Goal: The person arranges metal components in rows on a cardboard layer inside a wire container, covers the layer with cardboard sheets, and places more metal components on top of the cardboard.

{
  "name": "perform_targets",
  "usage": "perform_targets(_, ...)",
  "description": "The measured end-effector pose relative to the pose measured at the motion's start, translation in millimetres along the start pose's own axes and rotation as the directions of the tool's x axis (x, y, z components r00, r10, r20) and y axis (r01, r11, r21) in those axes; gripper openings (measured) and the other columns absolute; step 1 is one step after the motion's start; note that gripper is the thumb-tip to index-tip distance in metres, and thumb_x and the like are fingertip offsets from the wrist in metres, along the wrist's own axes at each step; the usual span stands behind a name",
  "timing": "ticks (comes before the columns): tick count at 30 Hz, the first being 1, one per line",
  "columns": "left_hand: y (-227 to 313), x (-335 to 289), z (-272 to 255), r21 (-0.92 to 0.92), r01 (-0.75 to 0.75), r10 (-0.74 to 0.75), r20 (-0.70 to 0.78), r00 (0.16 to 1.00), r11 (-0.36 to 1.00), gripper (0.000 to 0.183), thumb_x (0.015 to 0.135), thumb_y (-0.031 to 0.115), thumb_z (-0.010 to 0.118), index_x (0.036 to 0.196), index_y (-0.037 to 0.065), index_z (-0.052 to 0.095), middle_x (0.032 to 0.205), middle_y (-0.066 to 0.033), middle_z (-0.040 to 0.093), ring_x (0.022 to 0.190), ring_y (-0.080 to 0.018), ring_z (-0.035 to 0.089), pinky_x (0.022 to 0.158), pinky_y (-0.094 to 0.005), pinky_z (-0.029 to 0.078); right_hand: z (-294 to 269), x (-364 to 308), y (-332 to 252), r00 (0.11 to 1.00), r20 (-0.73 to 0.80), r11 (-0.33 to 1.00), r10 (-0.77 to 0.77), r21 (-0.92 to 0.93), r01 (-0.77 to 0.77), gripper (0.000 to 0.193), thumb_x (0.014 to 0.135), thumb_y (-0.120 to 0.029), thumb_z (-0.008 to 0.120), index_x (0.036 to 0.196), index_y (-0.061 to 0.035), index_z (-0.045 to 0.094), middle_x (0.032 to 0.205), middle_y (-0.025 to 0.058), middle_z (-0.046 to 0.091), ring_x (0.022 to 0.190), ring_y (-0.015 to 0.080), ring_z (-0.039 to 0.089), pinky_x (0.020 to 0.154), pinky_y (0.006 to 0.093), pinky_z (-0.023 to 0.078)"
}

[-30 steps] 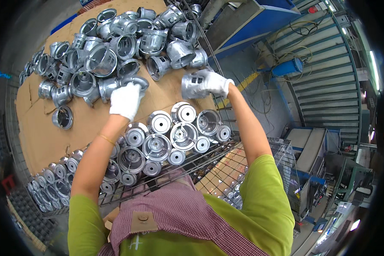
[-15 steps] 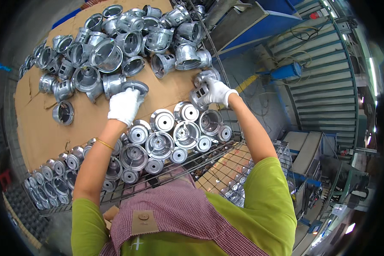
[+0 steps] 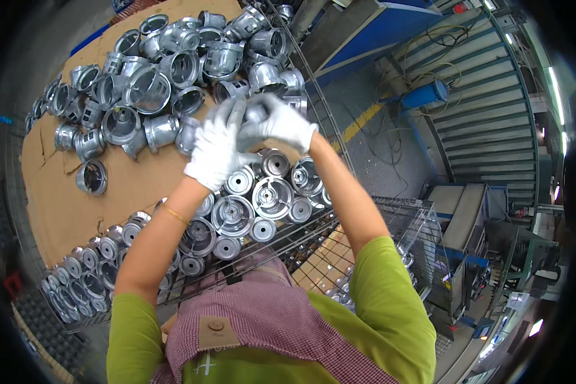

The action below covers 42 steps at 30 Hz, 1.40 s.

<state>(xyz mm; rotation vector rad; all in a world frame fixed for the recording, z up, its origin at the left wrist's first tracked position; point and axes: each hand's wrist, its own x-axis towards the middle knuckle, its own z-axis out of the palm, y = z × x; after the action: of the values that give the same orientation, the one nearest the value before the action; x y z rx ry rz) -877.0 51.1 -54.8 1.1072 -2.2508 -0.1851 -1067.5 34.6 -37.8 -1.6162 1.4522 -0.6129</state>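
Observation:
My right hand [image 3: 281,125], in a white glove, is curled round a silvery metal housing [image 3: 255,115]; motion blurs the part and the fingers hide much of it. Close on its left is my gloved left hand [image 3: 216,146], fingers stretched away from me and thumb out to the right. Its fingertips reach the housing's side, though whether they press on it I cannot tell. Beside that hand another cup-shaped housing [image 3: 186,136] rests on the brown cardboard [image 3: 134,185]. Below both hands, rows of housings [image 3: 272,197] stand packed together, round ends toward me.
A loose heap of similar housings [image 3: 148,89] covers the far cardboard. One lone housing [image 3: 92,177] lies at left. Wire mesh [image 3: 320,115] edges the right and near sides. Beyond it are a blue cylinder [image 3: 425,95], cables and a blue-sided metal structure [image 3: 365,48].
My right hand has come left with a housing from the right edge. The left hand has let go of the flanged part and moved right, fingers now extended.

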Motion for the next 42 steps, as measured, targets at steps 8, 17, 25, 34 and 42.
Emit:
perform_targets(8,-34.4,-23.4,13.1,-0.145,0.352,-0.329,0.157,0.931,0.925,0.09,0.054,0.033,0.085,0.128,0.003,0.045,0.117,-0.0205,0.055,0.108,-0.0365,0.054,0.094,-0.0438,0.044,-23.4,13.8,82.5,0.993,-0.103,0.402,-0.055,-0.913,-0.072,0.037,0.08,-0.031,0.061,0.108,-0.0068,0.061,0.104,0.0138,0.065,0.1,0.0273,0.059,0.088,0.0424,0.042)
perform_targets(17,-42.1,-48.5,-7.2,-0.738,0.561,-0.472,0.369,0.801,0.375,0.088,0.062,0.026,0.083,0.135,0.002,0.039,0.131,-0.0138,0.048,0.121,-0.0236,0.048,0.101,-0.0348,0.041,-32.7,-16.7,97.3,0.956,-0.286,0.997,0.071,-0.01,-0.077,0.066,0.061,-0.035,0.077,0.116,-0.0058,0.056,0.108,0.0198,0.061,0.107,0.035,0.057,0.093,0.0396,0.046)
perform_targets(25,-33.7,-39.1,-6.1,-0.834,0.538,-0.437,0.533,0.725,-0.125,0.069,0.074,0.018,0.074,0.134,0.006,0.04,0.124,-0.0072,0.051,0.115,-0.0189,0.05,0.096,-0.0335,0.043,-41.9,-11.8,108.8,0.989,0.148,0.861,0.009,-0.504,0.067,0.068,0.063,-0.038,0.076,0.124,-0.0153,0.056,0.124,0.0181,0.052,0.111,0.0341,0.054,0.096,0.038,0.044)
perform_targets(34,-29.3,-37.5,2.7,-0.827,0.552,-0.477,0.529,0.702,-0.105,0.067,0.074,0.018,0.076,0.13,0.006,0.043,0.123,-0.0072,0.051,0.115,-0.0191,0.049,0.097,-0.0339,0.042,-40.6,-56.7,110.5,0.941,0.277,0.884,0.192,-0.465,-0.044,0.046,0.086,-0.045,0.058,0.12,-0.0132,0.059,0.124,0.0199,0.052,0.116,0.0364,0.05,0.1,0.0397,0.04)
perform_targets(42,-4.6,6.0,21.1,-0.683,0.183,-0.131,0.128,0.983,0.707,0.096,0.057,0.034,0.085,0.135,0.002,0.038,0.126,-0.0206,0.051,0.114,-0.0323,0.053,0.098,-0.0395,0.043,-49.6,-8.6,37.7,0.959,0.23,0.914,0.164,0.331,-0.235,0.05,0.091,-0.043,0.051,0.123,-0.0056,0.056,0.116,0.0074,0.06,0.101,0.0182,0.059,0.083,0.0335,0.049)
